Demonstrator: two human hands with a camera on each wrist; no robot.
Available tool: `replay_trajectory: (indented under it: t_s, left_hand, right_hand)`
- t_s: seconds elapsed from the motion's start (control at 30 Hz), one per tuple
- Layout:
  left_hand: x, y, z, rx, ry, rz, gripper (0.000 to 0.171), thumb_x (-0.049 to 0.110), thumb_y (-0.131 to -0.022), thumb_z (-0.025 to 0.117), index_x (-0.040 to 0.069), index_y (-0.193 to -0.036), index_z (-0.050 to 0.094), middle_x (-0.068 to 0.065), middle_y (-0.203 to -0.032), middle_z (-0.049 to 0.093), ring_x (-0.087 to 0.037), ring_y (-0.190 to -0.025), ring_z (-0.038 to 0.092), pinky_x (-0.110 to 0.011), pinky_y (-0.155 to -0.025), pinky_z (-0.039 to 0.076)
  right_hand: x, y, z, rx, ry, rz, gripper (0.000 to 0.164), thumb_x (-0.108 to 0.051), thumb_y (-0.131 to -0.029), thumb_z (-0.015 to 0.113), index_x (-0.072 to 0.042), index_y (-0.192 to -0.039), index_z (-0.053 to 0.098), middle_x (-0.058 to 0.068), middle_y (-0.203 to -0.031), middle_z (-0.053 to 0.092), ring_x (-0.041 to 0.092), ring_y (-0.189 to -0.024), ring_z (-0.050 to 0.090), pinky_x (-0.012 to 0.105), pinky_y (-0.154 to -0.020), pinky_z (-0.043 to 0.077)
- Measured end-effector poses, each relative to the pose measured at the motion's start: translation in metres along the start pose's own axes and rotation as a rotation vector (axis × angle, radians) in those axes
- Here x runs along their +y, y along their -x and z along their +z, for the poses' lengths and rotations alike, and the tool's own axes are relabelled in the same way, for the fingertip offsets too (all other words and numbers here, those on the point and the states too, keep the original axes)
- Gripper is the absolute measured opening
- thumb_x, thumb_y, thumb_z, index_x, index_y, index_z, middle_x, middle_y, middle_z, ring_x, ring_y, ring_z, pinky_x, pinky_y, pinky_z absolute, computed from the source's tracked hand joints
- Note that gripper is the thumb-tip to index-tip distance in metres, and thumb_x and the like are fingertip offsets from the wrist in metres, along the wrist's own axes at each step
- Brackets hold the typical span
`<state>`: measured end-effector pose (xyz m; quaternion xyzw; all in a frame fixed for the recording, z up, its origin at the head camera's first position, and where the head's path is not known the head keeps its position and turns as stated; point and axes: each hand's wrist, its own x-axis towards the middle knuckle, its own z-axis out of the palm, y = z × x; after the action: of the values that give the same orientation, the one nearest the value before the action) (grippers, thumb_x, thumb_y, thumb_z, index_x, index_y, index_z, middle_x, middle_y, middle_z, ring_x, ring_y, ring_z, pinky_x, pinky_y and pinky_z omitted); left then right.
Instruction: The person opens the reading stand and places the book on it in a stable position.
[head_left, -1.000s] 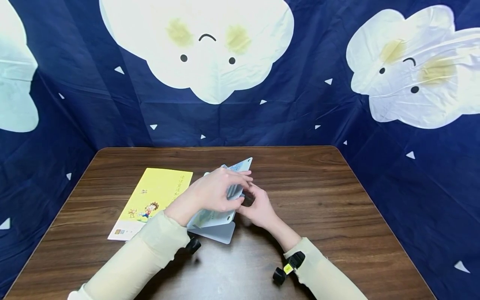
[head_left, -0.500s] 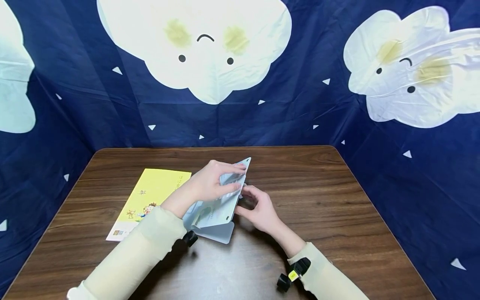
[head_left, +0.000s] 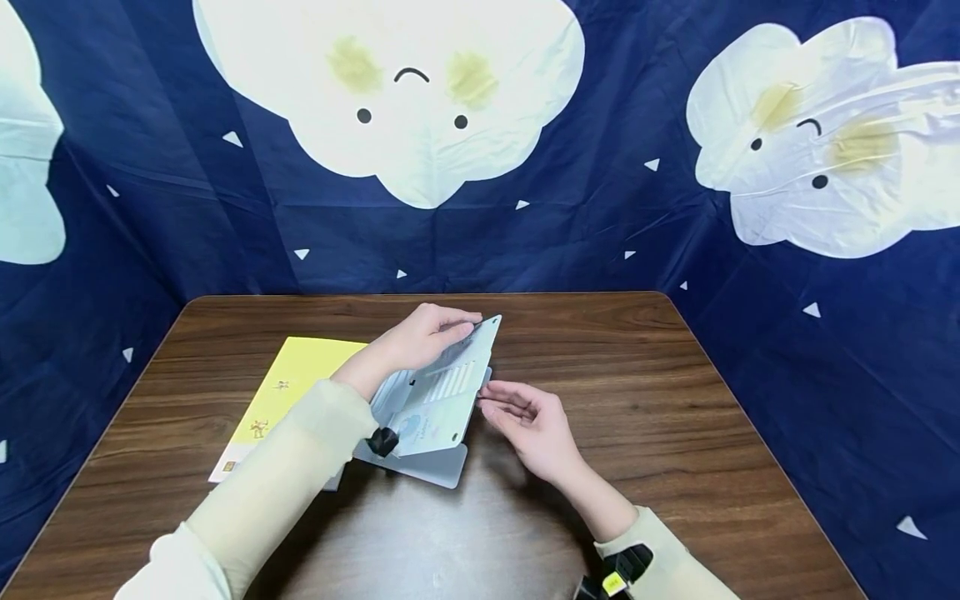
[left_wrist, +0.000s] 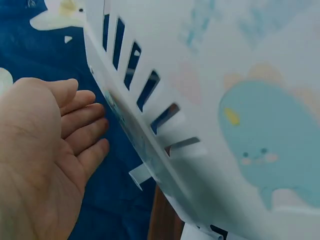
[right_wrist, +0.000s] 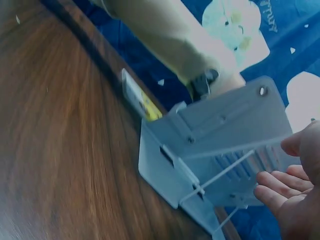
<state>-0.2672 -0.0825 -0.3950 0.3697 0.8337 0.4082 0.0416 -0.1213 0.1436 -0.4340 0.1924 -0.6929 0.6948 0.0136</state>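
Note:
A pale blue book stand stands tilted at the middle of the table, its slotted panel raised above a flat grey base. A dinosaur print shows on the panel in the left wrist view. My left hand is at the panel's upper edge, its fingers loosely bent and holding nothing in the left wrist view. Beside the panel's right edge is my right hand, fingers loosely bent with nothing pinched. The right wrist view shows the panel's back and a thin wire support near those fingertips.
A yellow book lies left of the stand, partly covered by the left sleeve. The brown wooden table has a dark blue cloth with white clouds behind it. Black cameras sit on both wrists.
My left hand has slid up the panel toward its far edge, baring more of its front. My right hand has drawn back a little to the right and toward me.

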Motion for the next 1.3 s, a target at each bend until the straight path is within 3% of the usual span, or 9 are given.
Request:
replay_trajectory:
  t_s: [0.1,0.23,0.53,0.73,0.87,1.03,1.2,1.3]
  left_hand:
    - [-0.004,-0.006,0.0,-0.016,-0.006,-0.03,0.039,0.022,-0.113,0.054,0.002,-0.145,0.064,-0.01,-0.146,0.063,-0.026,-0.135,0.059,-0.045,-0.112,0.048]
    - [-0.009,-0.012,0.002,-0.046,-0.007,-0.07,0.04,0.024,-0.114,0.052,0.003,-0.146,0.063,-0.009,-0.145,0.064,-0.026,-0.134,0.059,-0.046,-0.112,0.047]
    - [-0.013,-0.018,0.004,-0.067,0.009,-0.107,0.035,0.02,-0.114,0.052,0.006,-0.142,0.068,-0.007,-0.14,0.067,-0.023,-0.132,0.061,-0.043,-0.112,0.048]
    - [-0.017,-0.021,0.006,-0.056,0.017,-0.106,0.031,0.017,-0.112,0.055,0.007,-0.136,0.073,-0.006,-0.134,0.071,-0.021,-0.127,0.064,-0.041,-0.108,0.05]
    - [-0.018,-0.022,0.007,-0.036,0.032,-0.14,0.029,0.019,-0.111,0.059,0.009,-0.132,0.076,-0.004,-0.131,0.073,-0.019,-0.124,0.066,-0.041,-0.106,0.052]
    - [-0.02,-0.023,0.008,-0.019,0.058,-0.191,0.027,0.02,-0.11,0.062,0.011,-0.13,0.077,-0.003,-0.128,0.074,-0.018,-0.122,0.067,-0.041,-0.105,0.053]
    - [-0.021,-0.024,0.009,-0.007,0.04,-0.204,0.026,0.021,-0.109,0.063,0.012,-0.129,0.078,-0.003,-0.127,0.074,-0.017,-0.121,0.067,-0.041,-0.104,0.054]
    - [-0.02,-0.023,0.01,0.003,0.033,-0.225,0.027,0.022,-0.109,0.063,0.013,-0.129,0.078,-0.002,-0.128,0.074,-0.016,-0.12,0.067,-0.041,-0.103,0.054]
  right_hand:
    - [-0.011,0.006,0.005,0.006,0.0,0.019,0.028,0.001,-0.103,0.066,0.016,-0.127,0.066,0.03,-0.115,0.073,0.039,-0.107,0.074,0.045,-0.094,0.058]
    - [-0.022,0.013,0.012,-0.005,-0.021,0.048,0.027,-0.003,-0.104,0.067,0.016,-0.123,0.068,0.03,-0.109,0.074,0.038,-0.101,0.076,0.049,-0.091,0.059]
    - [-0.027,0.018,0.028,-0.011,0.089,0.14,0.026,-0.011,-0.094,0.081,0.009,-0.11,0.077,0.013,-0.094,0.08,0.021,-0.085,0.079,0.029,-0.075,0.063]
    - [-0.027,0.019,0.034,-0.055,0.07,0.146,0.021,-0.011,-0.093,0.083,0.007,-0.103,0.079,0.011,-0.088,0.08,0.025,-0.084,0.079,0.027,-0.072,0.062]
    - [-0.028,0.02,0.035,-0.058,0.066,0.125,0.018,-0.009,-0.093,0.082,0.007,-0.1,0.079,0.011,-0.085,0.079,0.025,-0.082,0.079,0.027,-0.071,0.062]
    - [-0.03,0.02,0.031,-0.076,0.046,0.111,0.016,-0.006,-0.094,0.081,0.009,-0.1,0.078,0.015,-0.085,0.079,0.038,-0.084,0.078,0.029,-0.073,0.063]
    - [-0.03,0.022,0.025,-0.082,0.055,0.098,0.016,-0.004,-0.094,0.081,0.01,-0.099,0.077,0.015,-0.085,0.078,0.033,-0.083,0.079,0.032,-0.072,0.063]
    - [-0.031,0.023,0.02,-0.069,0.07,0.101,0.015,-0.004,-0.093,0.081,0.01,-0.099,0.077,0.015,-0.085,0.079,0.037,-0.084,0.078,0.035,-0.072,0.064]
